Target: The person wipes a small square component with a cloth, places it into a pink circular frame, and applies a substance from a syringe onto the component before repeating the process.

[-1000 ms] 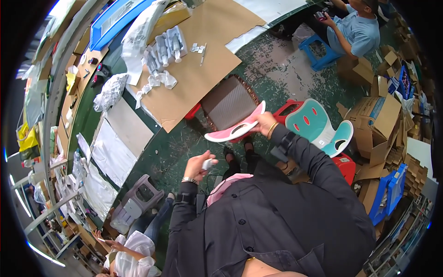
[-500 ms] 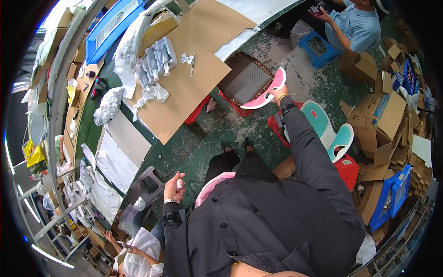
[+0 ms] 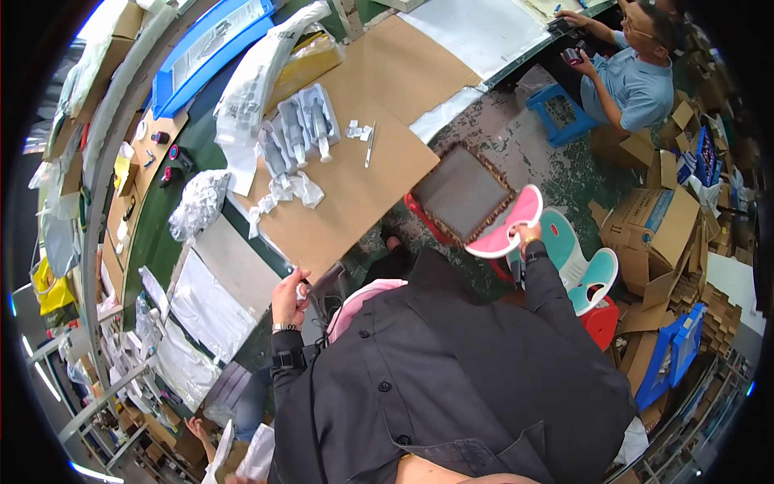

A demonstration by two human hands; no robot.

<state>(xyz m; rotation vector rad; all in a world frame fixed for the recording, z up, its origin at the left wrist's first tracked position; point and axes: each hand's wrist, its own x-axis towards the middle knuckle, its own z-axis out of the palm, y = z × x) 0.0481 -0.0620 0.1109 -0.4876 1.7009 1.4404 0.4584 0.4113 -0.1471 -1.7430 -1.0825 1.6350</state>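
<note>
My right hand grips a pink-and-white curved plastic seat piece by the opening in its edge. Just right of that hand, a teal-and-white moulded seat rests above a red stool. Beyond the pink piece lies a square cushion with a patterned border, set on another red stool. My left hand is closed beside the workbench edge, with a small whitish bit between its fingers that I cannot make out.
Cardboard on the bench bears a tray of grey syringe-shaped parts, crumpled wrapping and a thin pen-like tool. A person works at far right near a blue stool. Cartons crowd the right side; another person's hand shows lower left.
My body has shifted toward the bench. My right hand has drawn nearer to me with the pink piece, now against the cushion's near corner. My left hand has risen to the bench edge.
</note>
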